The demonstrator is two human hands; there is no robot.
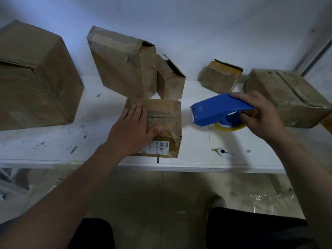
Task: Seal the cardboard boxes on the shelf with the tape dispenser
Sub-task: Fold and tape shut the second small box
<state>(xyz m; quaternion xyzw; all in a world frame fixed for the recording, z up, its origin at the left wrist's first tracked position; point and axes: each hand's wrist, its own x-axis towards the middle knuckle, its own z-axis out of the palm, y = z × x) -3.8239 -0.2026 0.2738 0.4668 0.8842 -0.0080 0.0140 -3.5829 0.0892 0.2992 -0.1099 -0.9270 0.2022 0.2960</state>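
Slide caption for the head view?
Left hand presses flat on a small brown cardboard box while the right hand holds a blue tape dispenser beside it.

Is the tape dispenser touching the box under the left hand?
No: the right hand holds the blue tape dispenser to the right of that box, with bare shelf showing between them.

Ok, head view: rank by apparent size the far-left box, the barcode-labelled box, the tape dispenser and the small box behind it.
1. far-left box
2. barcode-labelled box
3. tape dispenser and small box: alike, dispenser nearer, so unranked
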